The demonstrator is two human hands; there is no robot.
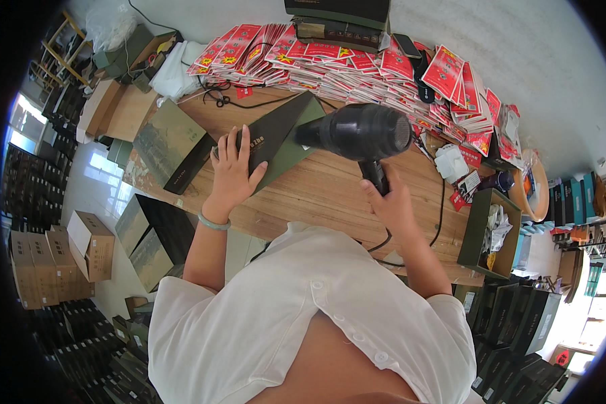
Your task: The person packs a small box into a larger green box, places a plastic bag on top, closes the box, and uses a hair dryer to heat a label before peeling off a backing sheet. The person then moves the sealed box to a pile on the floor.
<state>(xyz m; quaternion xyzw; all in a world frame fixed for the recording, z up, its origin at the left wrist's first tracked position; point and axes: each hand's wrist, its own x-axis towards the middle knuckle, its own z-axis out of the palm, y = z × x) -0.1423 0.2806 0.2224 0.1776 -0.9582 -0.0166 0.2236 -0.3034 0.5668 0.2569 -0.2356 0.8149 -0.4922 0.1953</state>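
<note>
My right hand (389,198) is wrapped round the handle of a black hair dryer (360,128). Its nozzle points left, close to the right side of a dark green cardboard box (276,135) that sits tilted on the wooden table (323,195). Flat on the box's dark face lies my left hand (234,168), fingers spread and thumb apart, with a pale bangle at the wrist. Left of that hand stands another green box (172,145) with a picture on its top, near the table's left edge. The dryer's black cord runs down the right side of the table.
Red printed cards (330,74) are heaped along the back, with a phone (407,46) on them. At the right edge stands an open green box (488,229) of crumpled wrappers, beside an orange-rimmed bin (533,185). Brown cartons (91,246) and stacked dark boxes (87,350) crowd the floor.
</note>
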